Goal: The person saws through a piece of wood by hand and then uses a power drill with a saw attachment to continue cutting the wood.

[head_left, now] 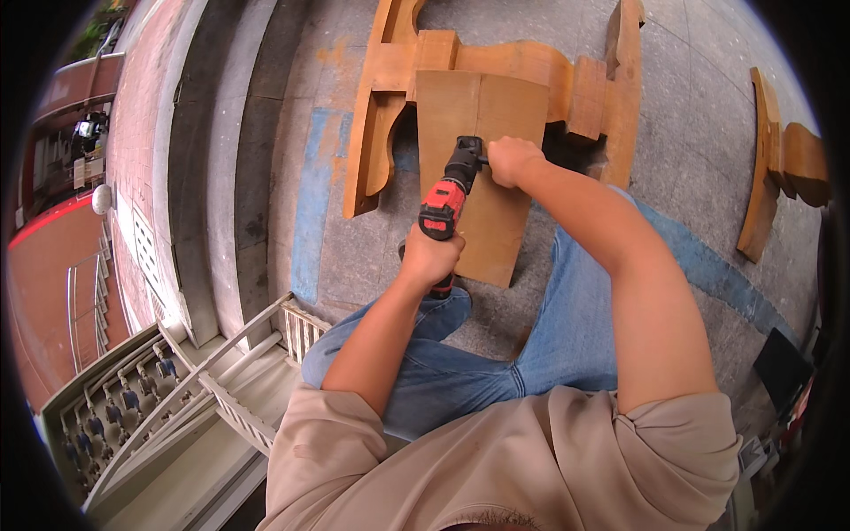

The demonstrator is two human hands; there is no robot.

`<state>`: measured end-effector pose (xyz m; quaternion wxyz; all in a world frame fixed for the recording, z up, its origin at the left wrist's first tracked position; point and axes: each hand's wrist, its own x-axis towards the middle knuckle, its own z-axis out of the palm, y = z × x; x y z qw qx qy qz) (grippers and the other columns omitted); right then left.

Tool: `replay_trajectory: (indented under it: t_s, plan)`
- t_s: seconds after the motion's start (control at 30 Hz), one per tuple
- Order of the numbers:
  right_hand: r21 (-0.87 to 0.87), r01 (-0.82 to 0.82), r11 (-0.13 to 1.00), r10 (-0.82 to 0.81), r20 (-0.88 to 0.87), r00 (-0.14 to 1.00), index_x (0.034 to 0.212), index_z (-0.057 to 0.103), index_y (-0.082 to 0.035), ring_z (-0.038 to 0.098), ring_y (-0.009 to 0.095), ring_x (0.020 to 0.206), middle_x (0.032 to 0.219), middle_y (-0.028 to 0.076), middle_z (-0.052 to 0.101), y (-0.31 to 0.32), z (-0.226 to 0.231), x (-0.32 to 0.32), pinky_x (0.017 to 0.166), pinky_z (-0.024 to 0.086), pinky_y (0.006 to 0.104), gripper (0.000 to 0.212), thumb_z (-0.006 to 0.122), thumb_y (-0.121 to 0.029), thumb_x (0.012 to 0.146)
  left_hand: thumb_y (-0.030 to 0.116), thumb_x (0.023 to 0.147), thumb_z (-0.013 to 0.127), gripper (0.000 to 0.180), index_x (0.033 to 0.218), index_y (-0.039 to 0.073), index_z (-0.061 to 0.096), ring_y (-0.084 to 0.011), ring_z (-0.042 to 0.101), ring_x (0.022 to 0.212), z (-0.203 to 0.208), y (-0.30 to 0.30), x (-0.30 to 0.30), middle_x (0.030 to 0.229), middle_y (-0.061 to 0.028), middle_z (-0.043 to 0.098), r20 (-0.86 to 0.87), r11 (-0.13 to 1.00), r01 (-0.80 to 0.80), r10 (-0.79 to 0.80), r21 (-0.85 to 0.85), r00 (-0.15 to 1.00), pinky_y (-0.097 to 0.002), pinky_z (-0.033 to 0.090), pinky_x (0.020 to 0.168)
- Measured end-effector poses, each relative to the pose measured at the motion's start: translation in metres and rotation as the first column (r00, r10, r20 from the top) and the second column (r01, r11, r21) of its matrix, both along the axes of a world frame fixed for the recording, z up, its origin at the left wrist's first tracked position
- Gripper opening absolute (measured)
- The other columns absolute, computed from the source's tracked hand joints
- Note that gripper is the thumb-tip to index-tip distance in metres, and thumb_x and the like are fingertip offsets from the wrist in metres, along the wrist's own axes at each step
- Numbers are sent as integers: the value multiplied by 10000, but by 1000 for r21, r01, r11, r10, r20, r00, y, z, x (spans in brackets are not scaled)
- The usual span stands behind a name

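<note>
My left hand [432, 254] is wrapped round the grip of a red and black cordless drill [443, 202], a black attachment on its nose. The attachment's front end rests on or just above a flat tan board [491, 212] that widens toward its far end. At the side of that front end, my right hand [513, 161] is closed round what looks like a short black side handle, mostly hidden by the fingers. The far part of the board lies over a curved brown wooden frame [513, 60], and its near end reaches toward my legs.
Another carved wooden piece [768, 164] stands on the grey paved floor at the right. Stone steps [252, 177] run along the left. A pale slatted bench or rack [235, 403] is at lower left, near my left arm. A black flat object [783, 367] lies at right.
</note>
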<state>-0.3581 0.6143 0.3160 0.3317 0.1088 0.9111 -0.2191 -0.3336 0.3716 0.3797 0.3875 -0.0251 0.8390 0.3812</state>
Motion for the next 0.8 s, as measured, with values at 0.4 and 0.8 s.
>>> replay_trajectory:
  t_s: [0.4, 0.8]
  plan:
    - [-21, -3, 1000, 3, -3, 1000, 1160, 768, -46, 715, 344, 1171, 1239, 181, 744, 1, -1, 0, 965, 591, 443, 307, 636, -68, 883, 30, 797, 679, 32, 809, 41, 652, -153, 646, 612, 3, 3, 1, 716, -57, 668, 33, 1000, -20, 20, 21, 999, -346, 530, 592]
    - [-44, -54, 998, 53, -32, 998, 1136, 763, -46, 719, 372, 1144, 1205, 201, 748, 5, -18, -4, 950, 591, 462, 303, 662, -90, 854, -75, 803, 612, 190, 944, 46, 571, -149, 627, 620, 9, 8, 3, 754, -41, 630, 119, 998, -39, 33, 46, 992, -317, 514, 565]
